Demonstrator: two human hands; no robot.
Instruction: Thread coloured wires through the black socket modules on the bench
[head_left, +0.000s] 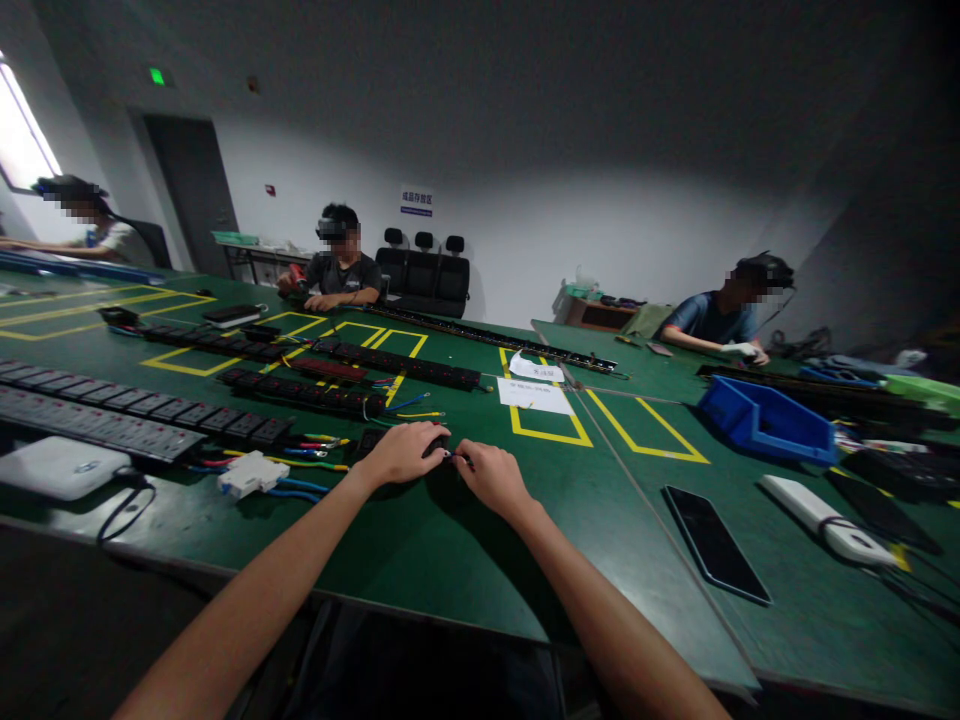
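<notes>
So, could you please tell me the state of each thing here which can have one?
Left hand: bent over a black part.
Right hand: fingers curled beside that part; grip unclear.
Smartphone: face up, screen dark.
Blue bin: upright, open-topped.
Green sign: lit.
Grey door: looks shut.
White paper sheet: lying flat.
White block: lying down, blue wires at one end.

"成品存放区" is being displayed on a wall sign (417,199). Unreadably small print is being borne by white papers (551,401) on the tabletop (600,500).

A phone (716,545) lies right of the right hand (496,480).
</notes>
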